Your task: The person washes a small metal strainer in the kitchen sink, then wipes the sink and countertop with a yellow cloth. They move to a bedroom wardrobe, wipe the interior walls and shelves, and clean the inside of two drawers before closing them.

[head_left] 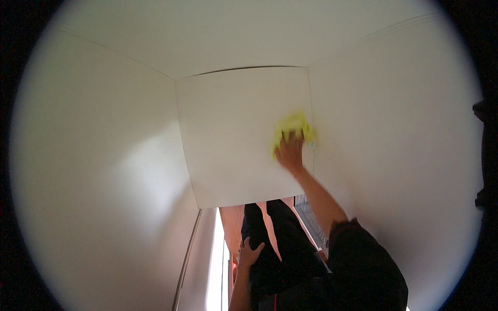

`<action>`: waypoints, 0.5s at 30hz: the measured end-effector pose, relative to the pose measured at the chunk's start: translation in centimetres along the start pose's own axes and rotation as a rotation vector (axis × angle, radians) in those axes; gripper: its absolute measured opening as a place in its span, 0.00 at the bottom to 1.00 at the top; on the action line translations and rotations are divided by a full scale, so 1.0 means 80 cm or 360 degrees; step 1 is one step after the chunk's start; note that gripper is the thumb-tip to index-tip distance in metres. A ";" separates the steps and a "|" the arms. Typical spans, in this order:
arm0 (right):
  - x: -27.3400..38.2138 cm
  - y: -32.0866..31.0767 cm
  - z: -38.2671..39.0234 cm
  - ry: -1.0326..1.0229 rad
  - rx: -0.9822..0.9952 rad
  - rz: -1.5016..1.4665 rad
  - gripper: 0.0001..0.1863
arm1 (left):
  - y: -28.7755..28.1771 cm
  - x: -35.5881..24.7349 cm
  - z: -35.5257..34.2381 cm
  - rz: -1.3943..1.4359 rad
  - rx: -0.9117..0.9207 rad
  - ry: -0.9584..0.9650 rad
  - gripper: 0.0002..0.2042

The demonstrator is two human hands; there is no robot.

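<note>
My right hand (291, 151) presses a yellow cloth (295, 122), slightly blurred, against the white square panel (233, 129) inside a boxy white enclosure, near that panel's right edge. My fingers are bent over the cloth. Low in the view, my left hand (251, 253) has its fingers apart and nothing visible in it; it is in front of my dark-trousered legs (282, 238), and I cannot tell whether it touches them.
White walls (98, 166) rise left and right, meeting an upper white surface (244, 36). Below the panel is an opening showing a wooden floor (232, 223), a bright strip at left and a grey metal rack or rail (305, 212) at right.
</note>
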State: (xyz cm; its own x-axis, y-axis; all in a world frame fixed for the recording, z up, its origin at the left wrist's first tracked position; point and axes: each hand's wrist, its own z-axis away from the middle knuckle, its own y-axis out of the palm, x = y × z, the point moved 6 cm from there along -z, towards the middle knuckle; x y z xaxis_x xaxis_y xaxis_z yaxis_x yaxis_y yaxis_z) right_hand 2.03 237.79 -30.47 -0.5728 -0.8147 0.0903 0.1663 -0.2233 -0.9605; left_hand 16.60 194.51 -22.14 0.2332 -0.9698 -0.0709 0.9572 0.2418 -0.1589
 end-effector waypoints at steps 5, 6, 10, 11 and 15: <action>-0.015 -0.082 -0.247 -0.0171 -0.0977 -0.0086 0.32 | 0.041 -0.021 -0.014 0.0078 -0.0076 0.0034 0.58; -0.006 -0.074 -0.224 -0.0114 -0.0800 -0.0109 0.34 | 0.046 -0.018 -0.011 0.0012 -0.0100 -0.0016 0.59; 0.012 -0.068 0.021 -0.0083 -0.0016 -0.0284 0.43 | 0.039 -0.073 0.033 -0.0190 -0.0195 -0.0054 0.61; 0.019 -0.056 0.067 -0.0019 0.0096 -0.0218 0.43 | 0.033 -0.077 0.030 -0.0225 -0.0199 -0.0062 0.61; 0.008 -0.022 -0.018 0.0075 -0.0056 -0.0250 0.47 | 0.034 -0.071 0.002 -0.0358 -0.0166 -0.0133 0.63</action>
State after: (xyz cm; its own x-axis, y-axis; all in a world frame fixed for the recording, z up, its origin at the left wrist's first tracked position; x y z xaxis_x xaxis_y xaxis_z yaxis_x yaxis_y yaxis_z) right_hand 0.23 238.40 -29.11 -0.6266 -0.7451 0.2282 0.0439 -0.3262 -0.9443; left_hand 17.88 200.69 -22.03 0.0339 -0.9977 0.0585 0.9647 0.0174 -0.2626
